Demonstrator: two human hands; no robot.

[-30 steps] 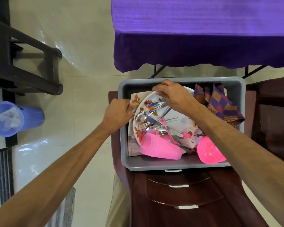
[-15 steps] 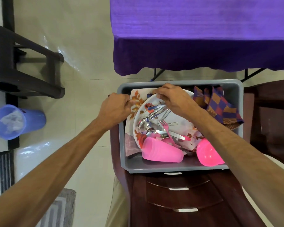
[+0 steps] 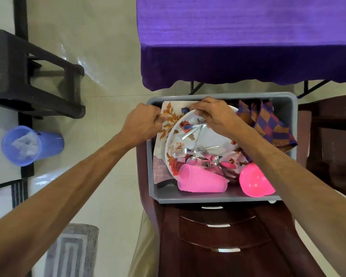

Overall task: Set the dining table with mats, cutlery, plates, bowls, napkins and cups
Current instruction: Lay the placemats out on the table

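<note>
A grey tub (image 3: 218, 197) sits on a dark wooden chair. Inside it, floral mats (image 3: 169, 114) lean against the left wall, under a white floral plate (image 3: 178, 134). My left hand (image 3: 141, 123) is shut on the mats' upper left edge. My right hand (image 3: 212, 114) grips the plate's far rim, tilting it up. Loose forks and spoons (image 3: 200, 154) lie on the plate and have slid toward its near side. Pink cups (image 3: 200, 181) lie stacked on their side at the front, a pink bowl (image 3: 255, 181) beside them. Checked napkins (image 3: 268, 126) fill the right side.
The purple-clothed dining table (image 3: 248, 37) stands just beyond the tub. A dark wooden chair (image 3: 218, 236) carries the tub; another dark chair (image 3: 334, 136) is at the right. A dark stool (image 3: 28, 76) and a blue bin (image 3: 28, 145) stand on the tiled floor at the left.
Both hands have lifted the far edges of the mats and the plate higher. The cutlery has slid down the tilted plate toward the pink cups.
</note>
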